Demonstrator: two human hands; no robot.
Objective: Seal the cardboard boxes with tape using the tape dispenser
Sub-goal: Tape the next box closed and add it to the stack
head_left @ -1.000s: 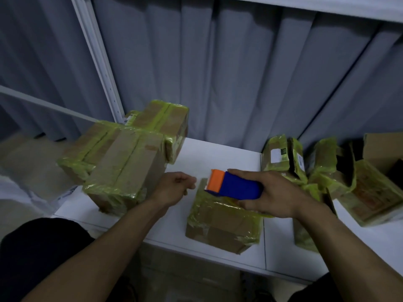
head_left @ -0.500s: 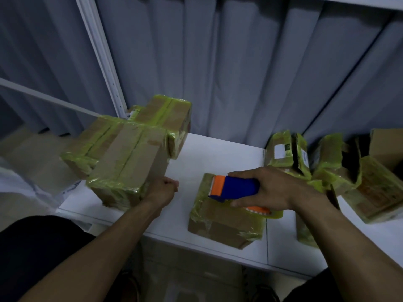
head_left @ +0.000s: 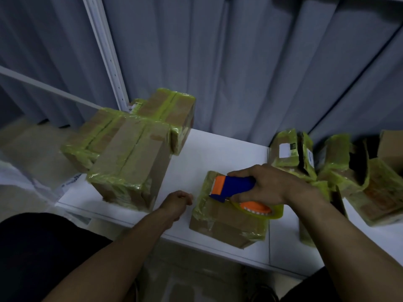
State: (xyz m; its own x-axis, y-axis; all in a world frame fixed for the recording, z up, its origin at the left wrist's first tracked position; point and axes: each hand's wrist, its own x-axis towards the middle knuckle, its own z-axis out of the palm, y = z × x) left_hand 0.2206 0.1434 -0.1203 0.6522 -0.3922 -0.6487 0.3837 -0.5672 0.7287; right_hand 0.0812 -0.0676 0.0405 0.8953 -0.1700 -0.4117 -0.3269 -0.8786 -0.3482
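A small cardboard box point(head_left: 226, 223) wrapped in yellow-green tape lies near the front edge of the white table point(head_left: 218, 153). My right hand point(head_left: 268, 184) grips the blue and orange tape dispenser point(head_left: 235, 188), which rests on the box's top with its tape roll over the box's right side. My left hand point(head_left: 176, 201) is curled into a loose fist on the table, just left of the box and apart from it, holding nothing.
A stack of larger taped boxes point(head_left: 130, 162) fills the table's left side. Several taped boxes point(head_left: 292, 153) and an open carton point(head_left: 392, 147) crowd the right. Grey curtains point(head_left: 239, 62) hang behind; a white post point(head_left: 104, 51) stands at back left.
My left hand drew back from the box toward the big stack, then returned close to the small box. The dispenser came down from above the box onto its top.
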